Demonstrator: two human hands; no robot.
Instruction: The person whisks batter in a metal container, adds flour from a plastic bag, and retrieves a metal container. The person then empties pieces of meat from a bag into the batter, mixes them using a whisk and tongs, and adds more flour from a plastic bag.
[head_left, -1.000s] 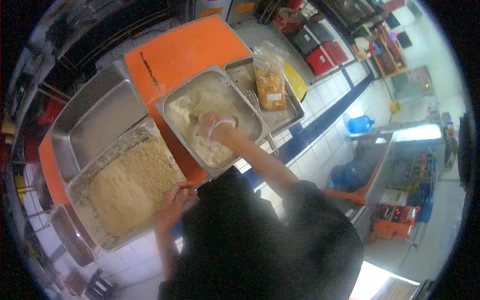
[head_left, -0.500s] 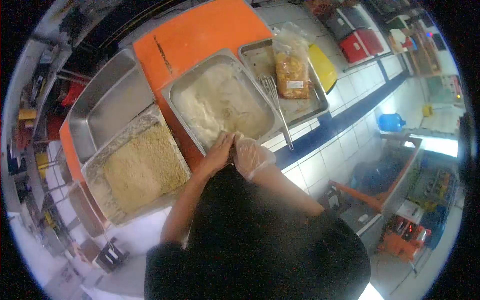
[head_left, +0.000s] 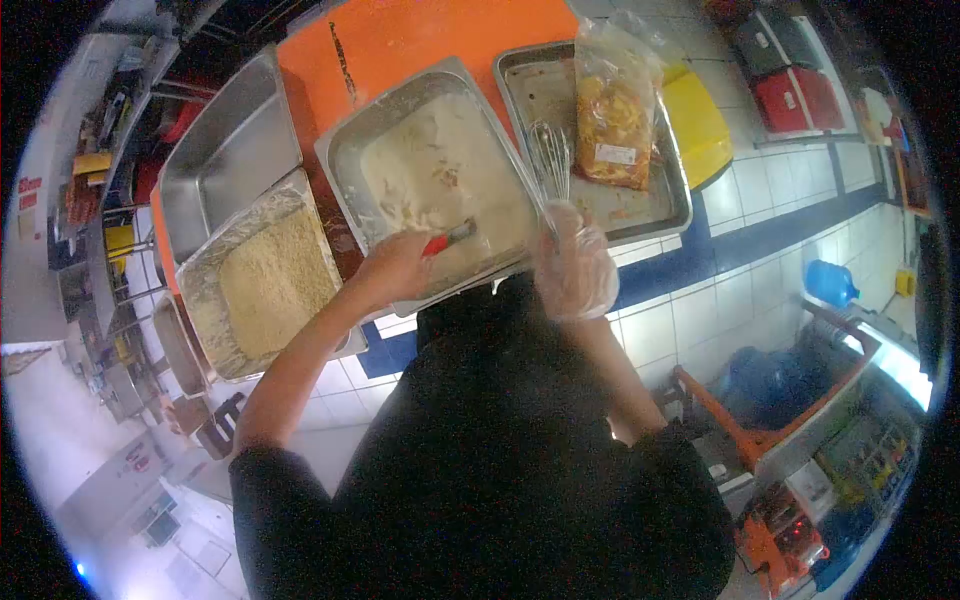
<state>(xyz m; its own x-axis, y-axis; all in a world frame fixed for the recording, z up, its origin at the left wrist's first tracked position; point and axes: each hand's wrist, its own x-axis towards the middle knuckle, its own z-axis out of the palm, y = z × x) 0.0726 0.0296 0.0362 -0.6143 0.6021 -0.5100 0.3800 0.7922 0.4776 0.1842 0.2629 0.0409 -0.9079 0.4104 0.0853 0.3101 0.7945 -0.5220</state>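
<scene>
My left hand (head_left: 400,266), bare, is closed around a short red tool (head_left: 436,246) with a dark grey end. Its kind is not clear. The tool is over the near side of a deep steel pan (head_left: 338,180) of pale, wet batter (head_left: 430,165), where a few brownish bits show. My right hand (head_left: 577,265), in a clear plastic glove, is closed at the handle of a wire whisk (head_left: 550,155). The whisk's wires lie over the left edge of a shallow steel tray (head_left: 665,215). The glove hides the handle's lower part.
Left of the batter stands a pan of tan crumbs (head_left: 270,285), with another steel pan (head_left: 245,140) behind it. A clear bag of orange-yellow food (head_left: 615,130) lies in the tray. Beneath are an orange surface (head_left: 430,35) and a yellow object (head_left: 698,125).
My hands, together at the batter pan's near edge before, have separated. The right has moved right onto the whisk's handle; the left now shows the red tool. The whole view has shifted.
</scene>
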